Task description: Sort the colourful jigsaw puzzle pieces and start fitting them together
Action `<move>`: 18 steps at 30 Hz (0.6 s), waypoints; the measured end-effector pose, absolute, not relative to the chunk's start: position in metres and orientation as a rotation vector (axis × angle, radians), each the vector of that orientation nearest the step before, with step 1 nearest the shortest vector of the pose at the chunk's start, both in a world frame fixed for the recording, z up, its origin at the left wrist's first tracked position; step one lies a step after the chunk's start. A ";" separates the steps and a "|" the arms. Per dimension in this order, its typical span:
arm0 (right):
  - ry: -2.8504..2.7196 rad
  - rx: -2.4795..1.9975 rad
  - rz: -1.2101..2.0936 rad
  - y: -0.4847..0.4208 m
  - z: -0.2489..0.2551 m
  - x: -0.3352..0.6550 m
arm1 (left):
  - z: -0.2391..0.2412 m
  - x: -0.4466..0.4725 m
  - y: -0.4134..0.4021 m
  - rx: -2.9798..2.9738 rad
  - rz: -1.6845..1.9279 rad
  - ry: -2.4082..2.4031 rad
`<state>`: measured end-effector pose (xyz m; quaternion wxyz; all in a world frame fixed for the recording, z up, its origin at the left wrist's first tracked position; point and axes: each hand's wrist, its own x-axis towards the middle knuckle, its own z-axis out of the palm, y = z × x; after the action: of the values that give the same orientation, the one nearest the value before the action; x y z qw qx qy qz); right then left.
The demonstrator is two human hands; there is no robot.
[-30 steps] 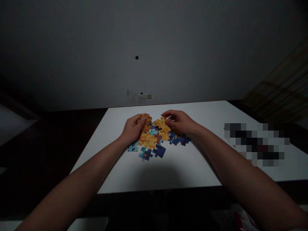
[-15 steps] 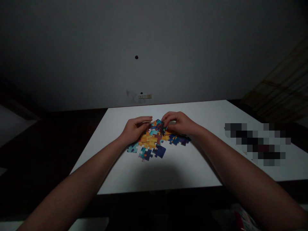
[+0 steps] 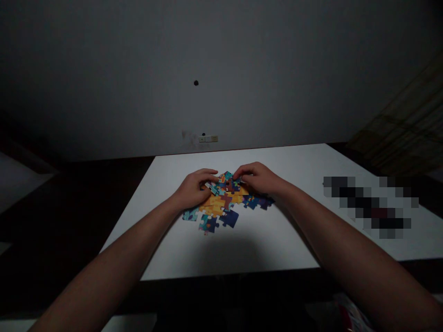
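Observation:
Colourful jigsaw puzzle pieces lie joined and overlapping in a patch on the white table (image 3: 249, 244). Yellow pieces (image 3: 212, 205) fill its middle, and a dark blue piece (image 3: 229, 219) sits at the near edge. My left hand (image 3: 194, 188) is at the patch's left side, with a light blue puzzle piece (image 3: 212, 188) tilted between thumb and fingers. On the far right side, my right hand (image 3: 256, 177) has bent fingers closed at a dark blue and brown puzzle piece (image 3: 235, 186), which lies nearly flat on the others. The palm side of that hand is hidden.
A pixelated dark object (image 3: 372, 207) lies on the table's right side. Behind the table rises a grey wall with a socket strip (image 3: 208, 139). A patterned curtain (image 3: 404, 115) hangs at the right. The near table edge runs below my forearms.
The piece at my right fingers has gone from upright to nearly flat on the patch. A light blue piece now shows tilted in my left hand. Both hands have shifted only slightly.

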<state>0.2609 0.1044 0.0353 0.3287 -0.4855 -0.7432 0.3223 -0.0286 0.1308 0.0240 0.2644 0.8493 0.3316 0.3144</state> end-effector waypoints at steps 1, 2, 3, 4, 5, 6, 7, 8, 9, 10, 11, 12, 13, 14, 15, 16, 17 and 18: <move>-1.947 -1.253 0.843 0.104 0.037 0.261 | 0.023 -0.029 0.132 2.289 0.871 0.887; -1.940 -1.237 0.846 0.104 0.038 0.261 | 0.022 -0.029 0.133 2.274 0.895 0.879; -1.929 -1.227 0.851 0.103 0.038 0.261 | 0.021 -0.030 0.135 2.256 0.924 0.878; -1.918 -1.227 0.854 0.103 0.038 0.260 | 0.020 -0.031 0.137 2.236 0.954 0.887; -1.910 -1.235 0.854 0.103 0.038 0.260 | 0.018 -0.031 0.139 2.219 0.980 0.902; -1.906 -1.251 0.847 0.103 0.037 0.260 | 0.017 -0.032 0.141 2.203 1.006 0.921; -1.912 -1.269 0.832 0.103 0.036 0.260 | 0.015 -0.033 0.143 2.194 1.025 0.940; -1.927 -1.283 0.810 0.104 0.034 0.260 | 0.014 -0.034 0.144 2.191 1.038 0.957; -1.945 -1.291 0.784 0.104 0.032 0.261 | 0.013 -0.034 0.146 2.193 1.046 0.969; -1.963 -1.292 0.760 0.104 0.030 0.261 | 0.012 -0.035 0.147 2.200 1.053 0.979; -1.978 -1.288 0.742 0.104 0.029 0.262 | 0.011 -0.036 0.149 2.210 1.056 0.995; -1.991 -1.283 0.733 0.104 0.028 0.263 | 0.011 -0.037 0.149 2.219 1.051 1.019; -2.001 -1.283 0.733 0.103 0.027 0.264 | 0.011 -0.038 0.150 2.229 1.033 1.051; -2.008 -1.293 0.733 0.103 0.027 0.265 | 0.011 -0.039 0.150 2.240 1.002 1.087; -2.020 -1.309 0.726 0.103 0.028 0.266 | 0.011 -0.040 0.150 2.254 0.949 1.121; -2.038 -1.325 0.705 0.103 0.029 0.267 | 0.011 -0.041 0.150 2.272 0.872 1.144; -2.061 -1.332 0.667 0.102 0.031 0.268 | 0.012 -0.042 0.149 2.294 0.776 1.151; -2.087 -1.326 0.622 0.102 0.033 0.269 | 0.013 -0.043 0.147 2.321 0.667 1.142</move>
<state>0.2690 0.1019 0.0331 0.2919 -0.4974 -0.7829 0.2334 -0.0429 0.1471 0.0128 0.2328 0.8450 0.4157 0.2429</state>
